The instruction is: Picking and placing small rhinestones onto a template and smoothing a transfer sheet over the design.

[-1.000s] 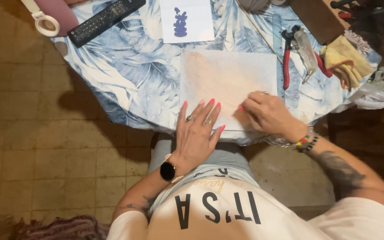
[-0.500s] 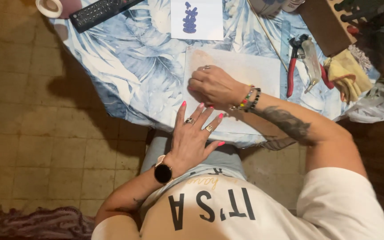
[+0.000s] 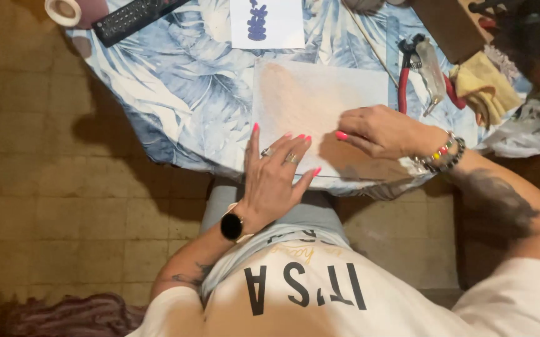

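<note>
A pale sheet of paper [image 3: 320, 93] with a faint pinkish tint lies on the table near its front edge. My left hand [image 3: 276, 171] rests flat on the sheet's near left corner, fingers spread, holding nothing. It wears rings and a black watch at the wrist. My right hand [image 3: 379, 131] lies on the sheet's right half, fingers curled down and pressing the paper, with beaded bracelets at the wrist. I cannot tell whether something small is under its fingers.
The table wears a blue leaf-print cloth [image 3: 170, 87]. A white card with a purple shape [image 3: 267, 22] lies behind the sheet. Red-handled pliers [image 3: 404, 75], a yellow cloth [image 3: 482, 87], a black remote [image 3: 132, 19] and a tape roll [image 3: 63, 9] lie around. Tiled floor to the left.
My right hand has slid from the sheet's left part back to its right half. My left hand has stayed flat on the near corner. The view has shifted slightly.
</note>
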